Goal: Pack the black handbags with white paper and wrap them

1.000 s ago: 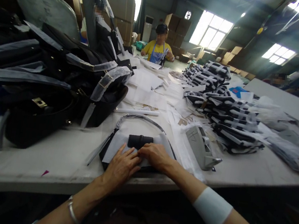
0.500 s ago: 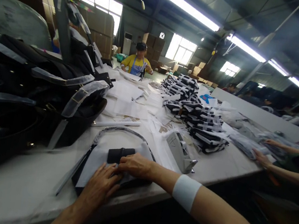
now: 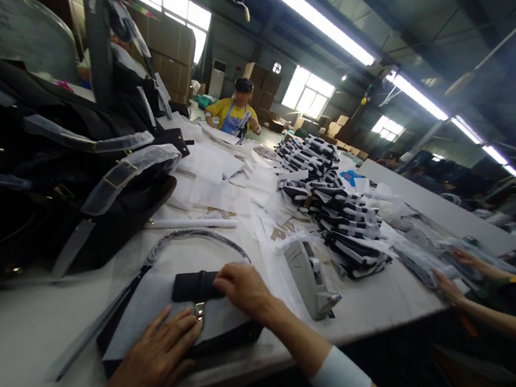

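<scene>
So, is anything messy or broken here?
Nothing looks broken. The white paper sheets in the middle of the table lie scattered and overlapping at odd angles, not stacked like the striped bundles beside them.

No text, brand or number was readable; a dark mark on the grey tape dispenser (image 3: 308, 277) near the counter's (image 3: 382, 299) front edge was too blurred to read.

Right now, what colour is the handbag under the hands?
Black handbag, partly covered by a pale sheet; the head view shows it best.
</scene>
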`<state>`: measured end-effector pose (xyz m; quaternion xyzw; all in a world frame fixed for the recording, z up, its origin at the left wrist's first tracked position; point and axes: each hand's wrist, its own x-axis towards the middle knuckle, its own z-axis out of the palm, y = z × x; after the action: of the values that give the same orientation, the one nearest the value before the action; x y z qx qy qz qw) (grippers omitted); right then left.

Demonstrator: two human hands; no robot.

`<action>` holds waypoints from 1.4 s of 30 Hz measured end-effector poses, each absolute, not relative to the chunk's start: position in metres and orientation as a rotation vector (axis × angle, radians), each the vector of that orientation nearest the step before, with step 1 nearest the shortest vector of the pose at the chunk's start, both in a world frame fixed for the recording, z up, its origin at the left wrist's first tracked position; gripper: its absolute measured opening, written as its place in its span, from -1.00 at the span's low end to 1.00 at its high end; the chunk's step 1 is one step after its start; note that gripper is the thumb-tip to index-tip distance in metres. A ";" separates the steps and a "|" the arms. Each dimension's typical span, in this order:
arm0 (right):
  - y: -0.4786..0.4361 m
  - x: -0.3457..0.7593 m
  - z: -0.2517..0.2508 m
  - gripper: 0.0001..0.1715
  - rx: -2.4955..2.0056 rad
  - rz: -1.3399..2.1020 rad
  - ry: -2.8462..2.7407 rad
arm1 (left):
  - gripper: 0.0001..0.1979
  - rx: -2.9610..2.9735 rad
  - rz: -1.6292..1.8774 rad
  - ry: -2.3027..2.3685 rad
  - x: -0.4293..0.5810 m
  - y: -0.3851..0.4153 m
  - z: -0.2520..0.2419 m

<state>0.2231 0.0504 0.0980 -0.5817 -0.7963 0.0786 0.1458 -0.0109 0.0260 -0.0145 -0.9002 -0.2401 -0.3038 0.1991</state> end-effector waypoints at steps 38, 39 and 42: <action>-0.002 0.311 0.115 -0.64 -0.811 1.387 -0.075 | -0.63 -2.734 -1.135 -0.836 0.010 0.038 0.010; -0.011 0.301 0.111 -0.65 -0.797 1.437 -0.109 | -0.63 -2.782 -1.159 -0.880 0.010 0.036 0.017; -0.039 0.278 0.102 -0.67 -0.770 1.529 -0.317 | -0.59 -2.896 -1.364 -1.027 0.008 0.027 0.042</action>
<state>0.2776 -0.0391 0.1020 -0.3384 -0.1390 0.6716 0.6443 0.0081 0.0275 0.0422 -0.8562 -0.3037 -0.4031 -0.1101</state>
